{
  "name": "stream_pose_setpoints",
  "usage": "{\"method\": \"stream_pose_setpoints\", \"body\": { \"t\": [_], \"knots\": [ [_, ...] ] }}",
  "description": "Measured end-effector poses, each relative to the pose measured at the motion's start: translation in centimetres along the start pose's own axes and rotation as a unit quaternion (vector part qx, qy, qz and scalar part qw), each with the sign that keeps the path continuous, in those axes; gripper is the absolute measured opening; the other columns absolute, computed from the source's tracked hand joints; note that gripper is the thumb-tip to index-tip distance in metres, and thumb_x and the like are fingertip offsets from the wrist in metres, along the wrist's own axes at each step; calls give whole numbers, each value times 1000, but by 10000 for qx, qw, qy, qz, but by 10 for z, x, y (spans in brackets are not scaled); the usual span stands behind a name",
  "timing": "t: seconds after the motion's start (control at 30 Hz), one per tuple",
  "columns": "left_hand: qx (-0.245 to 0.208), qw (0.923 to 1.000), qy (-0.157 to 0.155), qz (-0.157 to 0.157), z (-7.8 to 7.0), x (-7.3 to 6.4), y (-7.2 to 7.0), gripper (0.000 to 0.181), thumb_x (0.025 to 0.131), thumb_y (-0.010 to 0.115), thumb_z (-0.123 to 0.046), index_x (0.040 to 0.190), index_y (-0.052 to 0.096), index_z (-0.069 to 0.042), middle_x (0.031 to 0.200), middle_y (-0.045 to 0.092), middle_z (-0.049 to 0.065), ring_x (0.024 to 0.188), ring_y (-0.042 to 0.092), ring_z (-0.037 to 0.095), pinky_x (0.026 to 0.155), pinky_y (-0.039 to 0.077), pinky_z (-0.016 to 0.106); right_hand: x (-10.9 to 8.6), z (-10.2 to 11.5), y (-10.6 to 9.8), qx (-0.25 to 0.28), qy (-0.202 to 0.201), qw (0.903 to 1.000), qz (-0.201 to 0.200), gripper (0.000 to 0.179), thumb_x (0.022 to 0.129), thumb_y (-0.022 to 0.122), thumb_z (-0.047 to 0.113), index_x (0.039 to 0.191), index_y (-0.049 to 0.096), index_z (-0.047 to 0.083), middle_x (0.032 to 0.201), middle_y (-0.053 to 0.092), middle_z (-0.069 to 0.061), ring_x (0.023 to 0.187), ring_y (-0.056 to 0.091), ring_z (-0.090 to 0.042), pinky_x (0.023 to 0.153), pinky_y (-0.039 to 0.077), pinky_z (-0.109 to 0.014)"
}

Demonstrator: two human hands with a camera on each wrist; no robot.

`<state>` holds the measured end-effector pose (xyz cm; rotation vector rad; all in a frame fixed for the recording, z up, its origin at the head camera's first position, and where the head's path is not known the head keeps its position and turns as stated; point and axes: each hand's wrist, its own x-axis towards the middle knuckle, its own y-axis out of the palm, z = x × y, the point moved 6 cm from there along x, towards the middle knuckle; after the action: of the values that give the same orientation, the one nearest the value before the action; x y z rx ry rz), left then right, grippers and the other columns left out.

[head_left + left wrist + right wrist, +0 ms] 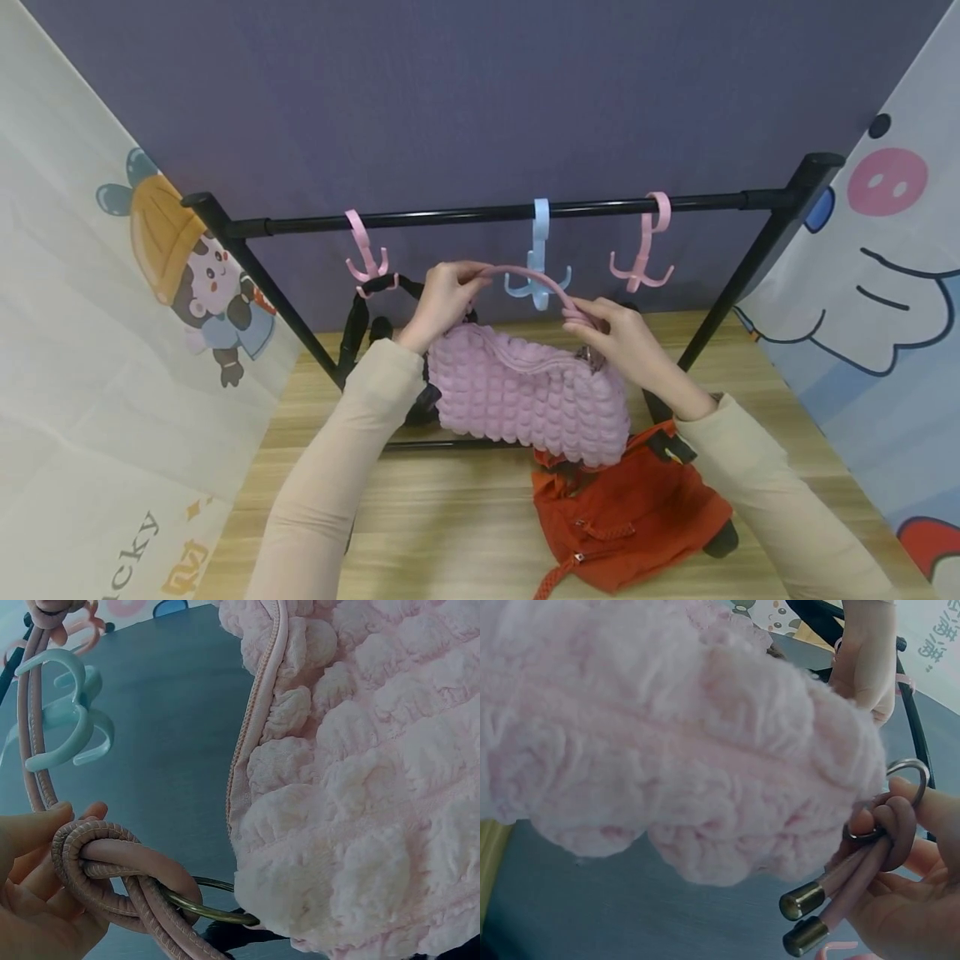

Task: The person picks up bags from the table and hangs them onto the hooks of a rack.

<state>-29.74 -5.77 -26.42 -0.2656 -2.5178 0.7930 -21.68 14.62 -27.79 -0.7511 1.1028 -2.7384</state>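
Grip: left hand [446, 297] and right hand [626, 340] both pinch the pink strap [527, 272], whose arch is best held wide and untwisted.

The pink bag [517, 396] covers part of the red bag [637, 508] and much of a black strapped item [354, 335]; the head view's lower edge cuts off the left sleeve [322, 500] and right sleeve [780, 492]
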Motion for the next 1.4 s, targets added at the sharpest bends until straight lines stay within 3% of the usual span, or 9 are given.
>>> {"method": "stream_pose_setpoints", "body": {
  "t": [0.37,1.2,1.4],
  "knots": [
    [102,9999,-106,-12,8,-5,2,20,84,60,-10,102,66,-3,62,59,6,43,46,10,42,38,20,3,-12,7,89,316,9992,230,45,84,59,22,120,52,-5,73,50,-7,57,42,-15,49,34,-23],
    [-167,9978,-625,171,30,-16,11,22,85,59,-14,103,65,-3,63,59,7,44,50,16,39,37,21,9,-28,14,125,468,9985,253,45,85,58,24,120,52,-4,69,47,-7,54,41,-14,49,32,-25],
    [-181,9985,-517,40,33,-20,12,20,84,59,-11,101,65,-2,65,62,7,51,56,23,40,38,18,10,-29,18,231,567,9977,304,46,85,58,24,120,51,-5,79,52,-11,61,43,-17,52,33,-25]
  ]
}}
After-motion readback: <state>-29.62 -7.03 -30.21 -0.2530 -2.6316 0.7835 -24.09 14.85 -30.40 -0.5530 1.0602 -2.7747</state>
